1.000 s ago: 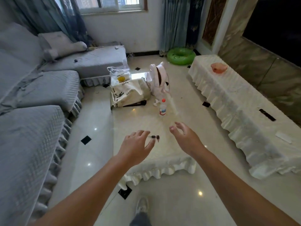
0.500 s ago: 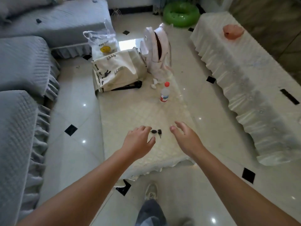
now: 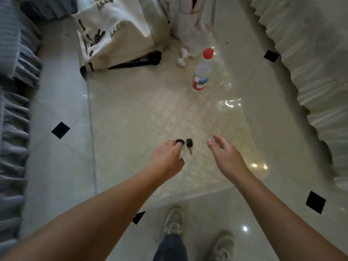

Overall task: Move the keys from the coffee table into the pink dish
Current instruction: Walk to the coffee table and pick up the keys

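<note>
Two black-headed keys (image 3: 188,143) lie on the cream coffee table (image 3: 150,110) near its front edge. My left hand (image 3: 167,157) reaches down over them, its fingertips touching the left key head and partly covering it. The keys still rest flat on the table. To the right of the keys, a little apart from them, hovers my right hand (image 3: 226,157), fingers spread and holding nothing. The pink dish is out of view.
A clear bottle (image 3: 201,72) with a red cap stands further back on the table, behind it a cream printed bag (image 3: 120,34) and a white backpack (image 3: 188,16). A grey sofa (image 3: 13,72) runs along the left. A white-draped long table (image 3: 310,44) stands on the right.
The view has tilted down and moved closer, so the pink dish has left the frame. My left hand has moved forward until its fingertips rest on the keys.
</note>
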{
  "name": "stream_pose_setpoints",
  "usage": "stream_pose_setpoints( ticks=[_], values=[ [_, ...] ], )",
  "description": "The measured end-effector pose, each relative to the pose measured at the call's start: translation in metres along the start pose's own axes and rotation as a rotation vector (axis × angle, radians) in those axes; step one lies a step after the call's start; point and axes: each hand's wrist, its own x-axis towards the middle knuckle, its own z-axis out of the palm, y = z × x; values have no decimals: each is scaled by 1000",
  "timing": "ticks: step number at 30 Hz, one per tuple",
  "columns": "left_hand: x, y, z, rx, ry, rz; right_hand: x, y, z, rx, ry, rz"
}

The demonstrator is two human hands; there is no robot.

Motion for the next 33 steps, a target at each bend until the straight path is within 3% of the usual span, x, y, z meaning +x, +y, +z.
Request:
stream_pose_setpoints(
  ticks=[8,22,27,33],
  values=[
    [54,-11,51,-20,16,-28,42,41,31,67,-3,61],
    [66,-11,62,-109,113,-99,47,49,46,158,-1,84],
    [58,2,45,-321,284,-67,41,39,32,158,14,57],
    [54,46,-25,-548,341,-56,28,-9,-23,122,99,-19]
  ],
)
